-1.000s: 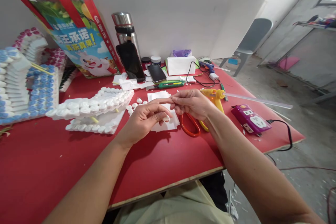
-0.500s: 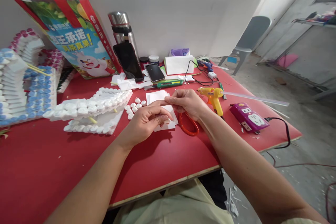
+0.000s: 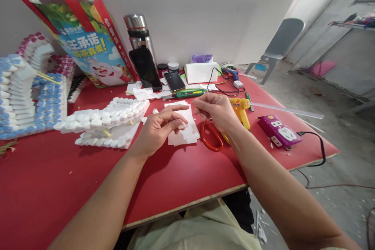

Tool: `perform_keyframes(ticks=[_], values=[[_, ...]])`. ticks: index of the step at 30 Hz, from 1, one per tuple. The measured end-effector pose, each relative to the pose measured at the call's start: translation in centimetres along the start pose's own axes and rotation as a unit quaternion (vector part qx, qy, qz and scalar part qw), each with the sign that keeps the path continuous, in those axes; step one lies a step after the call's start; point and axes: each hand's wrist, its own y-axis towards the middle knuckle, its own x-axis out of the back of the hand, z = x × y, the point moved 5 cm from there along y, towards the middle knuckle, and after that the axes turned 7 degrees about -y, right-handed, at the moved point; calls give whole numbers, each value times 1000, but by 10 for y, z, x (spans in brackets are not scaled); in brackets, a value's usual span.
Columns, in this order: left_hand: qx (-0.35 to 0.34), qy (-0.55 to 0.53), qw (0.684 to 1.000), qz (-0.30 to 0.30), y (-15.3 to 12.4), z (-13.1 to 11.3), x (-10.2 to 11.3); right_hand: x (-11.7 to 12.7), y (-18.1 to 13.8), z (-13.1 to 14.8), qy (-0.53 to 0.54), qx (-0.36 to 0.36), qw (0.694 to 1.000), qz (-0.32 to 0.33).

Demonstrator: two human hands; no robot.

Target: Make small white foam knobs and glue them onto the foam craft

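1. Left hand (image 3: pixel 159 129): raised over the desk (image 3: pixel 58 187), fingers curled, forefinger stretched toward the right hand; thumb and middle fingers pinch a small white piece (image 3: pixel 183 124)
2. Right hand (image 3: pixel 215 112): lifted just beside the left, thumb and forefinger tips pressed together; whether anything sits between them cannot be told
3. The two hands are apart, with a narrow gap between the fingertips
4. White sheets (image 3: pixel 184 136): flat on the desk, directly beneath and between both hands
5. Scissors (image 3: pixel 209 140), orange handles: under the right wrist, just beside the sheets
6. Yellow glue gun (image 3: pixel 242 110): just behind the right hand on its outer side; purple power strip (image 3: pixel 278 131) farther out the same way
7. White cap-covered model (image 3: pixel 102 119): near the left hand on its outer side; loose white caps (image 3: pixel 144 119) lie between the two
8. Green knife (image 3: pixel 190 93): beyond both hands
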Motion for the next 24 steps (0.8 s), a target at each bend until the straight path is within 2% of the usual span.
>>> perform_keyframes(ticks=[5,9,17,20,24], values=[[7,-53,997,-52,2,10,9,-12,-6,9,-33,93,994,38],[7,-38,996,-84,3,14,13,-24,-14,10,-93,97,987,85],[3,-42,996,-85,4,16,13,-32,-20,12,-241,182,951,64],[7,-45,996,-76,4,17,12,-33,-20,12,-256,183,948,53],[16,-44,995,-84,4,17,11,-33,-19,8,-237,143,959,58]])
